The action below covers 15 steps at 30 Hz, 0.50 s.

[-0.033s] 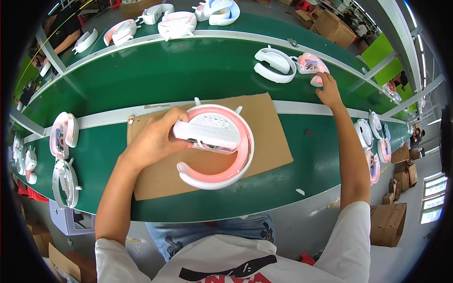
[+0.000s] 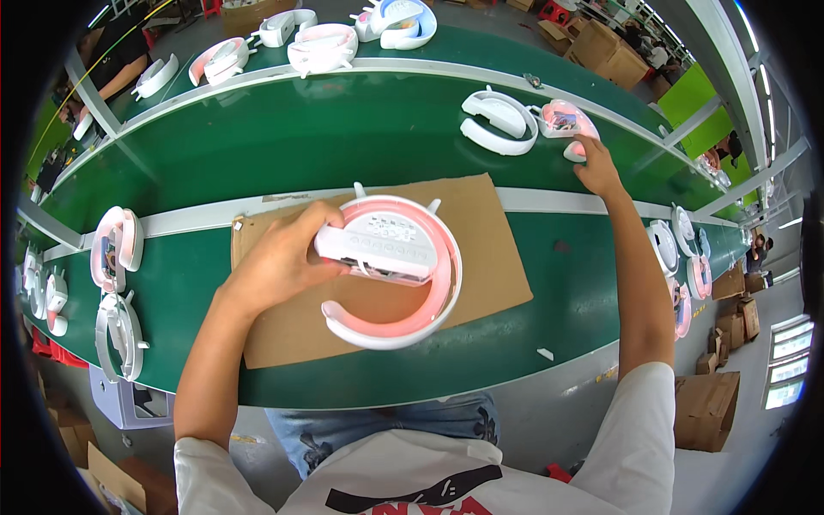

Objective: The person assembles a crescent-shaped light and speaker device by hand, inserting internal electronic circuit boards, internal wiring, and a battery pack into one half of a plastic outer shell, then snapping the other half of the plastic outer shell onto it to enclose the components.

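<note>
In my left hand (image 2: 292, 255) is a C-shaped pink-and-white plastic housing (image 2: 442, 296), gripped by its thick white end with thumb and fingers. A dark slot with a bit of white wire shows along that end. Brown cardboard (image 2: 506, 266) lies beneath it on the green bench. My right hand (image 2: 596, 167) reaches to the far right, its fingers closed on the near end of another pink-and-white housing (image 2: 585, 125); electronic parts show inside that one. Just left of it lies a white C-shaped shell (image 2: 502, 146), open side to the left.
More housings lie on the bench at the left (image 2: 120, 330) and at the right edge (image 2: 661, 245). Several others rest behind the white rail (image 2: 386, 64), including a pink-and-white one (image 2: 323, 50). A small white scrap (image 2: 545, 354) lies near the front edge. Another person's arm (image 2: 120, 77) shows far left.
</note>
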Available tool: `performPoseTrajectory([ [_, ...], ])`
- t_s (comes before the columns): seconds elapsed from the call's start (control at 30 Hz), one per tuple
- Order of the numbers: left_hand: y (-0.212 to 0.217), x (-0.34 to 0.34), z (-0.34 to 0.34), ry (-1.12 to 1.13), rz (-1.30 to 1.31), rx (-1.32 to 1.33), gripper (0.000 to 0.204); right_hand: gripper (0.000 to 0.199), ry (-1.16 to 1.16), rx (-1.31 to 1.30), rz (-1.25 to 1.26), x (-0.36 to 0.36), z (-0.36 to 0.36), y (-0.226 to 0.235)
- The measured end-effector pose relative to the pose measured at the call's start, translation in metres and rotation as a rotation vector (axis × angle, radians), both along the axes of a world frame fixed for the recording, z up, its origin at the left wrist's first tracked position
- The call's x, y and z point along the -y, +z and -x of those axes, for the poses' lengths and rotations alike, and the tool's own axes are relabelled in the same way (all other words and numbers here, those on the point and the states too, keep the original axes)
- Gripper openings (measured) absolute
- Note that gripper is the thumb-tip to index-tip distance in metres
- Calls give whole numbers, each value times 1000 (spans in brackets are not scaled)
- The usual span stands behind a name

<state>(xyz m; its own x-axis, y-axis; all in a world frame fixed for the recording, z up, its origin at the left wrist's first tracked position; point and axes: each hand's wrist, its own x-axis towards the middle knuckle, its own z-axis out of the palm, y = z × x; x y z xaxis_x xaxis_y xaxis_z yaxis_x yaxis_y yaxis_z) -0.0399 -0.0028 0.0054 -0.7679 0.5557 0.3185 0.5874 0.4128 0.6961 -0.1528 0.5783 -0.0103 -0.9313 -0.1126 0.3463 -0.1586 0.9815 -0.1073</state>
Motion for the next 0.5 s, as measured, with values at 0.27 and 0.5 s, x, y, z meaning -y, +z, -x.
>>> performPoseTrajectory([
  [0.27, -10, 3, -1, 45, 3, 152, 48, 80, 54, 395, -269, 102, 20, 33],
  [0.5, -10, 0, 3, 6, -34, 144, 48, 38, 174, 433, -102, 98, 52, 6],
])
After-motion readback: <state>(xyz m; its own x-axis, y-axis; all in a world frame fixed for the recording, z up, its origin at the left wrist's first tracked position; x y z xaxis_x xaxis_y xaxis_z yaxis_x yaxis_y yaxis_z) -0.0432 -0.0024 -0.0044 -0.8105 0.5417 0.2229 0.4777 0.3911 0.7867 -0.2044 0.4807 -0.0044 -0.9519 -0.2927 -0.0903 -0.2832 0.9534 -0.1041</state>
